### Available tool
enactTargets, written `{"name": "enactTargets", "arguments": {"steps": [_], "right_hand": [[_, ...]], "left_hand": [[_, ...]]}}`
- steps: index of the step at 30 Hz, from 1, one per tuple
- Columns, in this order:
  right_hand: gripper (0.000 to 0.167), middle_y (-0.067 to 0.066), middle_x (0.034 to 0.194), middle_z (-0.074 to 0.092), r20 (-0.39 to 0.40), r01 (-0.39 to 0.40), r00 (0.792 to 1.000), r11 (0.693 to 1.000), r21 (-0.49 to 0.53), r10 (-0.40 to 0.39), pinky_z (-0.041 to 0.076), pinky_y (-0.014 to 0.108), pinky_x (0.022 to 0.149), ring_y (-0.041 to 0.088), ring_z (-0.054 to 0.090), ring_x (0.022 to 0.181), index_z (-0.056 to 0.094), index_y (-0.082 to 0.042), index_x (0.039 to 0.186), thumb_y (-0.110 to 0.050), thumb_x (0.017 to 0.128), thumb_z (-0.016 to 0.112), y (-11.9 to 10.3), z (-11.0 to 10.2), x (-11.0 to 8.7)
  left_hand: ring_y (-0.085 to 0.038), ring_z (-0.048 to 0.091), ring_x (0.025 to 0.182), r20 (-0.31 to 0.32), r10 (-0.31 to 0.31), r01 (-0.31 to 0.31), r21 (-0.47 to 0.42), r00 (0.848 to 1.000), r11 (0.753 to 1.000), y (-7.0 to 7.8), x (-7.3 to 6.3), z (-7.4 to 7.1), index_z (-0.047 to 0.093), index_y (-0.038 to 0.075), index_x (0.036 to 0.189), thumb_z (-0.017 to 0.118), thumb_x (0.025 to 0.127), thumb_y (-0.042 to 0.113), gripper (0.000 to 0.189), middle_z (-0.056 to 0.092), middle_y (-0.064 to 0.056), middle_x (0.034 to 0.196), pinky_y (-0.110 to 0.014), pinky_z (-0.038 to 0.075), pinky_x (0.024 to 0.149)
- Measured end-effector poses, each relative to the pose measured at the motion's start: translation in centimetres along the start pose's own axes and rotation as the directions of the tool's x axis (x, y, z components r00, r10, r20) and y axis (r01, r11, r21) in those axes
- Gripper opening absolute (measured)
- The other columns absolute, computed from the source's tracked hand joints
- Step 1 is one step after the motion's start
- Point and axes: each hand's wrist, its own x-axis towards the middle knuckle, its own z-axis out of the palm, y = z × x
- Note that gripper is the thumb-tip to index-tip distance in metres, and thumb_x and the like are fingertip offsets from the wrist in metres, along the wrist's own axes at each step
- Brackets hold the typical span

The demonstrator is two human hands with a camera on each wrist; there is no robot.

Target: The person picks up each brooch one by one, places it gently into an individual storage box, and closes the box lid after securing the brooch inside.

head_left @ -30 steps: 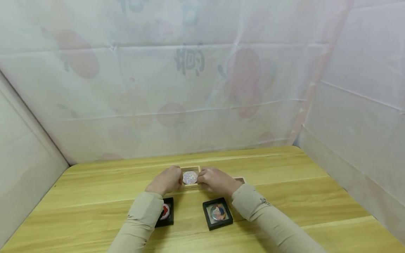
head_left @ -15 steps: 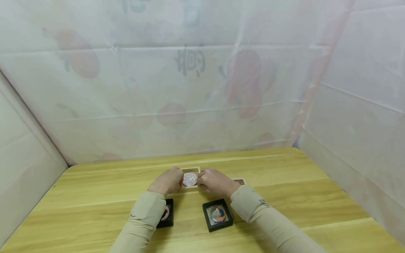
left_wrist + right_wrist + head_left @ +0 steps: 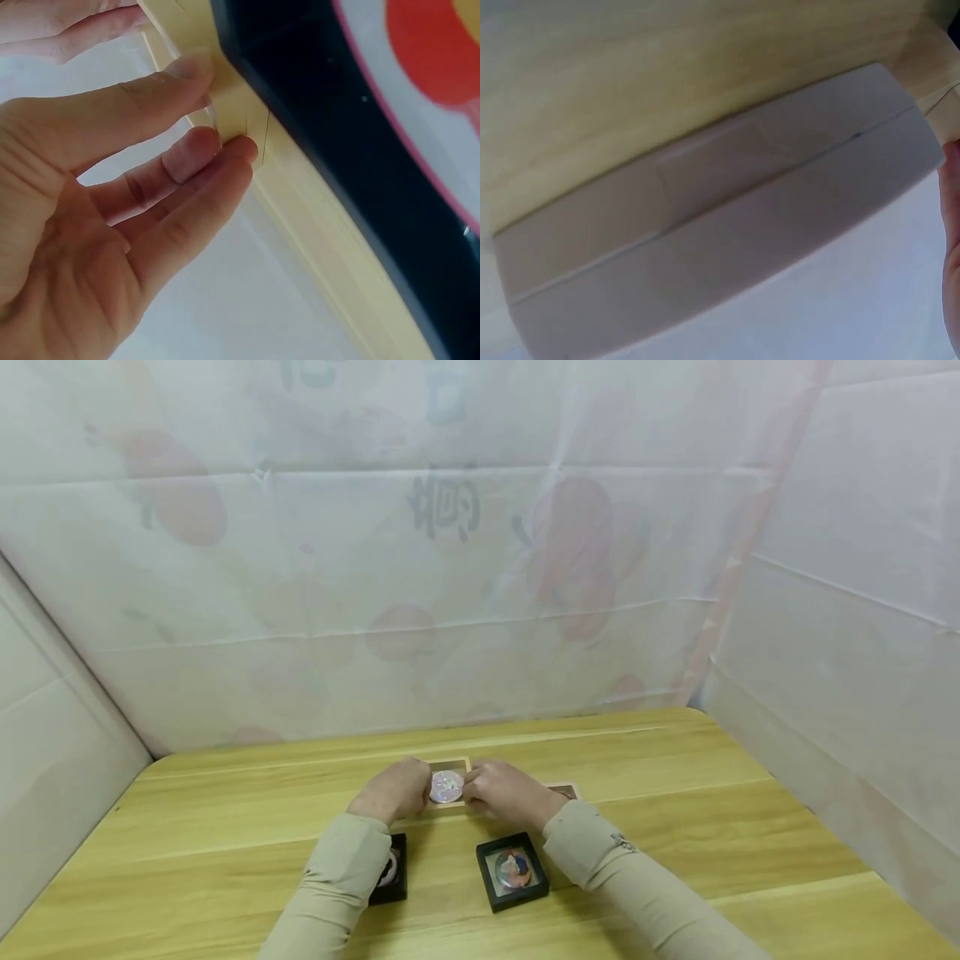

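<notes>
A light-wood display frame (image 3: 448,806) with a round, speckled pinkish-white disc (image 3: 447,787) in it lies between my two hands in the head view. At its left side my left hand (image 3: 397,787) pinches the frame; the left wrist view shows the thumb above and curled fingertips below the pale wooden corner (image 3: 232,105). My right hand (image 3: 506,789) grips the right side with bent fingers, its thumb side toward the disc. Only a sliver of that hand (image 3: 952,232) shows at the edge of the right wrist view.
A black frame (image 3: 401,868) with a red-patterned disc lies by the left wrist. Another black frame (image 3: 487,881) with a colourful disc sits nearer the front. Behind the right wrist lies a pinkish wooden frame (image 3: 572,790), large in the right wrist view. Pale printed cloth (image 3: 450,677) encloses the table.
Both hands keep hold of the wooden frame in nearly the same place. The head view has shifted slightly; the other frames stay where they were.
</notes>
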Motion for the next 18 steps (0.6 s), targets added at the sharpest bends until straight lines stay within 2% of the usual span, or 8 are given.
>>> {"name": "enactTargets", "arguments": {"steps": [5,9,11,13,15,18], "right_hand": [[0.015,-0.004,0.085,0.070,-0.009,-0.004,1.000,1.000,-0.026,0.004,0.051,0.020,0.073,0.010,0.059,0.076,0.073,-0.012,0.077,-0.002,0.088,0.077,-0.1,-0.1,-0.1],[0.015,-0.005,0.082,0.068,0.001,0.001,1.000,0.997,-0.075,-0.001,0.051,0.021,0.071,0.010,0.058,0.074,0.072,-0.013,0.079,-0.003,0.089,0.076,-0.2,-0.2,-0.2],[0.011,-0.003,0.085,0.069,0.006,0.005,1.000,0.995,-0.095,-0.004,0.052,0.021,0.072,0.011,0.060,0.076,0.072,-0.012,0.083,-0.004,0.090,0.075,-0.3,-0.3,-0.2],[0.004,0.002,0.095,0.071,0.002,0.016,1.000,0.992,-0.127,-0.016,0.054,0.022,0.077,0.014,0.065,0.083,0.073,-0.008,0.093,-0.008,0.091,0.076,-0.5,-0.6,-0.2],[0.019,0.009,0.109,0.071,-0.025,0.017,0.999,0.990,-0.142,-0.021,0.055,0.026,0.086,0.019,0.068,0.095,0.071,-0.003,0.108,-0.012,0.091,0.076,-0.7,-1.3,-0.1],[0.044,0.019,0.127,0.064,-0.074,-0.040,0.997,0.989,-0.144,0.030,0.052,0.037,0.099,0.029,0.065,0.114,0.062,0.003,0.128,-0.018,0.092,0.077,-1.2,-3.1,-0.4]], "left_hand": [[-0.012,0.040,0.054,0.006,-0.003,0.003,0.000,1.000,1.000,0.1,0.2,0.2,0.058,0.006,0.058,0.062,0.080,-0.021,0.035,0.051,0.000,0.059,-0.026,0.035,0.051],[-0.013,0.042,0.057,0.017,-0.027,0.026,0.017,0.999,1.000,0.2,0.3,0.2,0.060,0.006,0.063,0.066,0.085,-0.015,0.031,0.053,-0.001,0.064,-0.028,0.038,0.054],[-0.016,0.050,0.064,0.023,-0.047,0.047,0.025,0.999,0.999,0.3,0.1,-0.1,0.067,0.003,0.074,0.068,0.089,-0.009,0.019,0.059,-0.005,0.075,-0.032,0.045,0.059],[-0.020,0.058,0.075,0.012,-0.062,0.062,0.035,0.998,0.997,0.5,-0.3,-0.5,0.072,0.001,0.091,0.071,0.089,-0.002,0.004,0.063,-0.009,0.089,-0.038,0.052,0.067],[-0.026,0.062,0.085,-0.018,-0.064,0.065,0.050,0.998,0.997,0.6,-1.1,-1.2,0.070,0.000,0.109,0.075,0.089,0.004,0.021,0.063,-0.014,0.102,-0.044,0.055,0.074],[-0.033,0.064,0.094,-0.115,-0.018,0.029,0.094,0.993,0.995,0.7,-2.9,-2.0,0.062,-0.001,0.125,0.079,0.089,0.014,0.042,0.061,-0.020,0.112,-0.048,0.057,0.078]]}}
